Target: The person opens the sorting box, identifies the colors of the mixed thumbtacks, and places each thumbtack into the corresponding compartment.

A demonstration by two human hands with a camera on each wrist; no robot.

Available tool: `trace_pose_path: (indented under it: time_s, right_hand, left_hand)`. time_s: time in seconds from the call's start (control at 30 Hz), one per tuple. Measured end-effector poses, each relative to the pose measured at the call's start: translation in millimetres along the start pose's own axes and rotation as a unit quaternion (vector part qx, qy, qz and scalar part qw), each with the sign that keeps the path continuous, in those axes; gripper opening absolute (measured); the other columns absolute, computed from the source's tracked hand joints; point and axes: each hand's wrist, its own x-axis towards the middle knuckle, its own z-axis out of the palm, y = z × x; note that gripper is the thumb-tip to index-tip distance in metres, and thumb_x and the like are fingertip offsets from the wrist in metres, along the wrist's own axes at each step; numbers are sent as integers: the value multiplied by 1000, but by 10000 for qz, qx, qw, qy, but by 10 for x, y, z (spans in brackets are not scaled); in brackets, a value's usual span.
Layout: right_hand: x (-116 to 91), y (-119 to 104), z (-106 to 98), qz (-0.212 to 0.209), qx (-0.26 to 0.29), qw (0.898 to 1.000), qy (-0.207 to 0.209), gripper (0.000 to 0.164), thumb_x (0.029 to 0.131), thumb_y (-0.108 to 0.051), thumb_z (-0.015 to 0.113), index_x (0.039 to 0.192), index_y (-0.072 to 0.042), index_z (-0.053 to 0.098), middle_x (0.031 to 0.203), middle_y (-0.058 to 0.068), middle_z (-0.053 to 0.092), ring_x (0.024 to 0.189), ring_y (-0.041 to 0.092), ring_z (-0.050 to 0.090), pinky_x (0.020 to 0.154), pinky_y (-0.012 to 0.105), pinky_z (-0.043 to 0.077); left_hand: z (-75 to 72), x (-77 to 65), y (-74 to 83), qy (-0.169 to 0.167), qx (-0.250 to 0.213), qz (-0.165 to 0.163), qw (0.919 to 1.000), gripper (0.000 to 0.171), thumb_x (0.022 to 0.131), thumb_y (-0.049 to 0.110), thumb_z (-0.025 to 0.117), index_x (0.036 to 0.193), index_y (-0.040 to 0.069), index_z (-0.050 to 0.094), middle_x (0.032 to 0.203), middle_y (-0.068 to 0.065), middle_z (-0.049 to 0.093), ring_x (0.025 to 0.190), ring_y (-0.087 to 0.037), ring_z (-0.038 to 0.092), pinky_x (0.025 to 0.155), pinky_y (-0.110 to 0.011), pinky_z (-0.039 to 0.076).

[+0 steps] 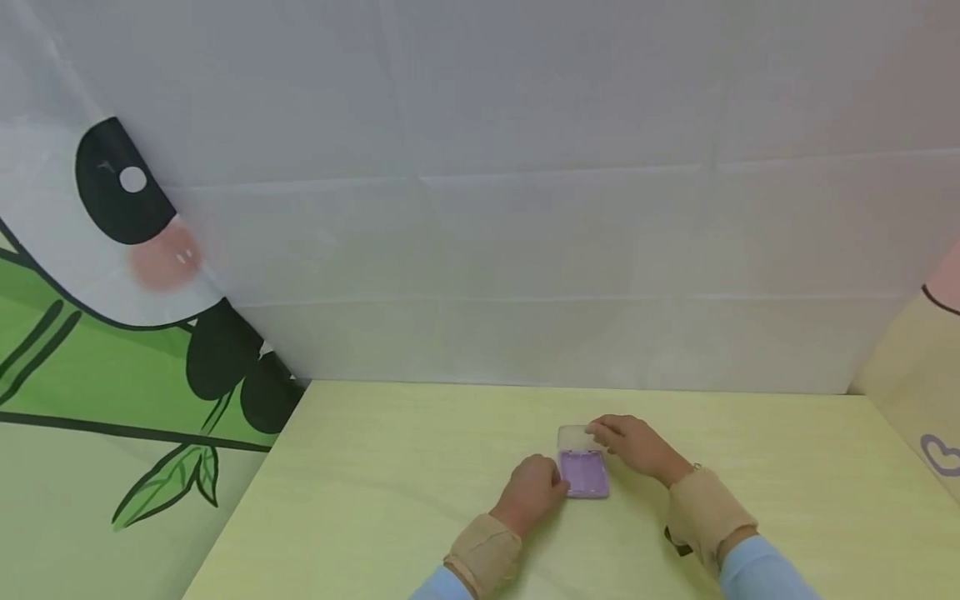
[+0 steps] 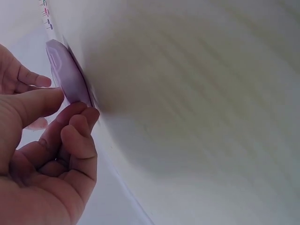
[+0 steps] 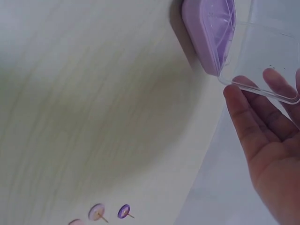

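Note:
A small purple case (image 1: pixel 584 475) lies on the table, its clear lid (image 3: pixel 267 56) swung up on the far side. In the left wrist view, my left hand (image 2: pixel 51 145) pinches the near edge of the purple case (image 2: pixel 68 72) between thumb and fingers. Against the clear lid rest the fairly straight fingers of my right hand (image 3: pixel 267 136), some of them seen through the plastic. From the head view, the left hand (image 1: pixel 531 492) is at the case's left side and the right hand (image 1: pixel 633 446) is at the lid's right side.
Thumbtacks with purple (image 3: pixel 123 211) and pale pink (image 3: pixel 97 212) heads lie on the table in the right wrist view. Several small coloured tacks (image 2: pixel 45 13) show at the top of the left wrist view. A white backdrop (image 1: pixel 525 250) stands behind the pale yellow table (image 1: pixel 375 483).

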Motion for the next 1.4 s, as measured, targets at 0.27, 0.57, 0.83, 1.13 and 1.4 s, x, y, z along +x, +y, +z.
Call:
trace_pose_path:
  time_s: [0.27, 0.57, 0.83, 1.13, 1.4]
  right_hand:
    - [89, 35, -70, 130, 250, 9994, -204, 41, 102, -26, 41, 116, 5, 63, 105, 24, 66, 95, 30, 61, 87, 54, 52]
    - [81, 117, -52, 130, 391, 9991, -132, 43, 101, -29, 44, 118, 4, 63, 105, 21, 65, 95, 27, 60, 87, 53, 53]
    - [32, 65, -50, 403, 112, 9987, 304, 50, 95, -37, 53, 121, 5, 61, 115, 29, 66, 103, 36, 62, 89, 55, 52]
    - [-127, 139, -200, 444, -323, 9946, 886, 37, 91, -25, 61, 112, 6, 66, 104, 25, 73, 94, 33, 66, 80, 50, 56]
    - [-404, 262, -397, 694, -449, 9908, 1073, 31, 91, -21, 61, 105, 5, 69, 96, 24, 73, 77, 25, 66, 68, 42, 56]
  left_hand:
    - [7, -1, 11, 116, 187, 87, 9997, 22, 83, 9, 66, 64, -1, 61, 60, -3, 51, 57, -11, 39, 54, -26, 40]
    - [32, 17, 21, -85, 163, -5, 9998, 22, 85, 12, 66, 68, -1, 63, 62, -4, 53, 58, -11, 41, 55, -26, 42]
    - [5, 28, 25, -88, 208, 14, 9997, 23, 84, 13, 65, 66, -2, 66, 61, -7, 58, 56, -13, 44, 54, -28, 44]
    - [20, 66, 6, -100, 182, 54, 9998, 23, 84, 14, 65, 67, -1, 67, 62, -6, 60, 55, -12, 43, 53, -28, 44]
    - [42, 102, 4, -105, 222, 36, 9997, 21, 83, 15, 65, 68, 0, 67, 62, -5, 62, 55, -10, 44, 53, -27, 45]
